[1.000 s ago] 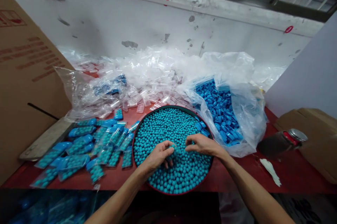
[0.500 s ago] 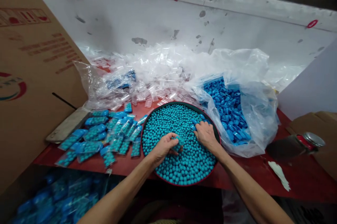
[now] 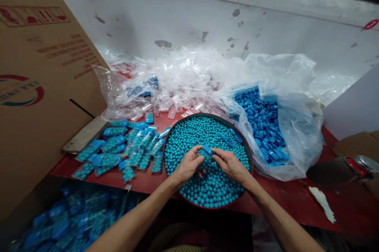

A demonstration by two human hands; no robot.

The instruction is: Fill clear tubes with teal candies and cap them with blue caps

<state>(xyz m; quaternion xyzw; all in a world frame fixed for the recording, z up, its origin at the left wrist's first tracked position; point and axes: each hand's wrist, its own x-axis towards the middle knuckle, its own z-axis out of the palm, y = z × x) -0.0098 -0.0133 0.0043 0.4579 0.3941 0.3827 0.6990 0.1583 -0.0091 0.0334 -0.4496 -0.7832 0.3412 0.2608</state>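
My left hand (image 3: 189,167) is closed around a small clear container (image 3: 205,158) filled with turquoise balls, above the round tub (image 3: 250,153). A blue cap (image 3: 207,149) sits at the container's top, pinched by my right hand (image 3: 230,164); whether it is fully seated I cannot tell. Beneath both hands, turquoise balls (image 3: 213,194) fill the tub. A few loose blue caps (image 3: 226,140) lie on the balls at the tub's right side.
Capped containers of balls (image 3: 137,147) lie left of the tub, with more in a heap (image 3: 68,220) below the table edge. A plastic bag of blue caps (image 3: 260,121) stands right. Clear empty containers (image 3: 189,102) lie behind. A cardboard box (image 3: 53,98) rises at left; a jar (image 3: 334,173) lies right.
My right hand has come left from the tub's right side, bringing a blue cap to the container's top. My left hand still holds the container. The view has shifted slightly.
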